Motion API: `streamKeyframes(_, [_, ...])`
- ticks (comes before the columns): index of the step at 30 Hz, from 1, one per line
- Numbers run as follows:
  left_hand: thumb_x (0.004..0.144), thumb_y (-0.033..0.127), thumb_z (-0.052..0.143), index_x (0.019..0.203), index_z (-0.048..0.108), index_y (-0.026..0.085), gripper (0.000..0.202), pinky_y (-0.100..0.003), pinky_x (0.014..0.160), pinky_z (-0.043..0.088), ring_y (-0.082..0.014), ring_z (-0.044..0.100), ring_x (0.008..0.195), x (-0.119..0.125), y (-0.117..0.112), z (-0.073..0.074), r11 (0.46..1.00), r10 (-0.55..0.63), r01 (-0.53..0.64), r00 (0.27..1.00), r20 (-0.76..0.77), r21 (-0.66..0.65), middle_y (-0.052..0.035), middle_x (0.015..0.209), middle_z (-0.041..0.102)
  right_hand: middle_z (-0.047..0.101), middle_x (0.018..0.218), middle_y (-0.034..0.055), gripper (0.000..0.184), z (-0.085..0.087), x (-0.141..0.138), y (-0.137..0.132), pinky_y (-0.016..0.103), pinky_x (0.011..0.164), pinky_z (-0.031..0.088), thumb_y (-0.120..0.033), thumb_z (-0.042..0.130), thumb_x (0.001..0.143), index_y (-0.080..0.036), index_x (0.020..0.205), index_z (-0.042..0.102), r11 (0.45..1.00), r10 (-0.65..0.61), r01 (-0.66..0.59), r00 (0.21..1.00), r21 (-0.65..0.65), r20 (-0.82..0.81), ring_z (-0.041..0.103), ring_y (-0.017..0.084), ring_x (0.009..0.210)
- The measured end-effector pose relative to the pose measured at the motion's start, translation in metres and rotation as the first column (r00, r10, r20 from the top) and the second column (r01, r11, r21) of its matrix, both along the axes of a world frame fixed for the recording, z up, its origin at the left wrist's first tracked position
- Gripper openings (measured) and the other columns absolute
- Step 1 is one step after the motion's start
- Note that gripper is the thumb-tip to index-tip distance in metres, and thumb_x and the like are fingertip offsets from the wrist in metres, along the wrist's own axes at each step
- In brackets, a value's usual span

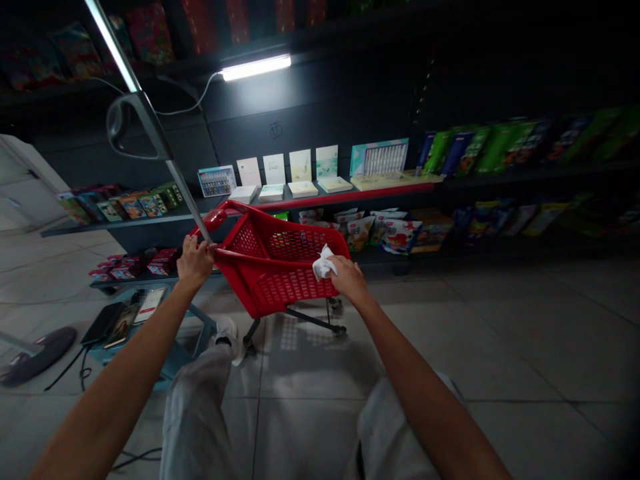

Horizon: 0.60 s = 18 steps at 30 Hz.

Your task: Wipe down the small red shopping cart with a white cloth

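Note:
A small red shopping cart (287, 283) with a perforated plastic basket stands on the floor in front of me. My left hand (195, 261) is closed around the left end of its handle, close to where a slanting metal pole (185, 187) comes down. In my right hand (349, 277) is a crumpled white cloth (325, 263), pressed against the near rim of the basket toward its front end. Whether it is fabric or paper is hard to tell.
Dark shelves (300, 199) behind the cart hold notebooks, boxes and snack bags (400, 233). A lit tube lamp (256, 67) hangs above. At left are a blue stool (173, 357) with phones on it, a round stand base (43, 357) and loose cables.

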<state>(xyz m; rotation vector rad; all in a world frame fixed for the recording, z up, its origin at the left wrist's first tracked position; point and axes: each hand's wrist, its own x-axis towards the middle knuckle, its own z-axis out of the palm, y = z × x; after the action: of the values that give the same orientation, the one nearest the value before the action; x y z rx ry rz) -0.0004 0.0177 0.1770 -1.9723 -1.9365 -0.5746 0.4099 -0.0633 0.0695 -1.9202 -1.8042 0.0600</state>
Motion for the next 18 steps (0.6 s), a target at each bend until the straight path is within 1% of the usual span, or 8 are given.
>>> streamKeyframes(3, [0.106, 0.053, 0.034, 0.139, 0.067, 0.023, 0.055, -0.062, 0.114, 0.048, -0.0348, 0.022, 0.162, -0.002, 0.004, -0.001, 0.999, 0.020, -0.019, 0.999, 0.039, -0.033, -0.0127, 0.172, 0.033, 0.066, 0.139, 0.0101, 0.039, 0.003, -0.005, -0.002, 0.040, 0.107, 0.042, -0.022, 0.052, 0.099, -0.023, 0.136, 0.063, 1.000, -0.003, 0.004, 0.999, -0.012, 0.043, 0.061, 0.028, 0.126])
streamKeyframes(5, [0.106, 0.053, 0.034, 0.145, 0.063, 0.024, 0.057, -0.062, 0.115, 0.047, -0.0342, 0.019, 0.163, -0.003, 0.007, -0.001, 0.998, 0.034, -0.031, 0.997, 0.074, -0.048, -0.0117, 0.175, 0.028, 0.068, 0.134, 0.0108, 0.037, 0.005, -0.011, -0.004, 0.038, 0.104, 0.042, -0.023, 0.053, 0.099, -0.023, 0.134, 0.063, 1.000, -0.017, 0.018, 0.997, -0.011, 0.081, 0.062, 0.027, 0.120])
streamKeyframes(10, [0.106, 0.054, 0.032, 0.149, 0.060, 0.025, 0.059, -0.063, 0.115, 0.046, -0.0332, 0.016, 0.164, -0.005, 0.009, -0.001, 0.997, 0.049, -0.042, 0.993, 0.105, -0.065, -0.0101, 0.176, 0.023, 0.068, 0.130, 0.0114, 0.039, 0.010, -0.021, -0.006, 0.037, 0.101, 0.042, -0.029, 0.054, 0.100, -0.023, 0.138, 0.061, 0.998, -0.052, 0.055, 0.988, -0.015, 0.144, 0.064, 0.027, 0.114])
streamKeyframes(14, [0.106, 0.054, 0.031, 0.152, 0.056, 0.024, 0.061, -0.063, 0.116, 0.046, -0.0331, 0.015, 0.165, -0.006, 0.011, 0.000, 0.997, 0.044, -0.037, 0.994, 0.100, -0.072, -0.0113, 0.177, 0.021, 0.071, 0.126, 0.0108, 0.039, 0.007, -0.022, -0.003, 0.036, 0.099, 0.043, -0.033, 0.053, 0.101, -0.024, 0.138, 0.060, 0.997, -0.045, 0.054, 0.987, -0.049, 0.155, 0.066, 0.027, 0.111])
streamKeyframes(16, [0.106, 0.052, 0.031, 0.157, 0.051, 0.021, 0.064, -0.061, 0.120, 0.041, -0.0334, 0.014, 0.165, -0.006, 0.014, 0.000, 0.997, 0.042, -0.035, 0.993, 0.106, -0.070, -0.0136, 0.177, 0.018, 0.071, 0.125, 0.0115, 0.039, 0.004, -0.022, -0.003, 0.036, 0.102, 0.042, -0.033, 0.053, 0.102, -0.023, 0.139, 0.059, 0.997, -0.035, 0.045, 0.986, -0.059, 0.164, 0.066, 0.027, 0.113])
streamKeyframes(18, [0.106, 0.050, 0.031, 0.160, 0.046, 0.016, 0.066, -0.060, 0.126, 0.032, -0.0344, 0.015, 0.165, -0.007, 0.016, -0.001, 0.998, 0.040, -0.034, 0.993, 0.113, -0.055, -0.0168, 0.177, 0.017, 0.071, 0.127, 0.0124, 0.039, 0.002, -0.023, -0.004, 0.038, 0.106, 0.040, -0.031, 0.052, 0.102, -0.023, 0.140, 0.059, 0.997, -0.022, 0.035, 0.984, -0.068, 0.179, 0.065, 0.027, 0.117])
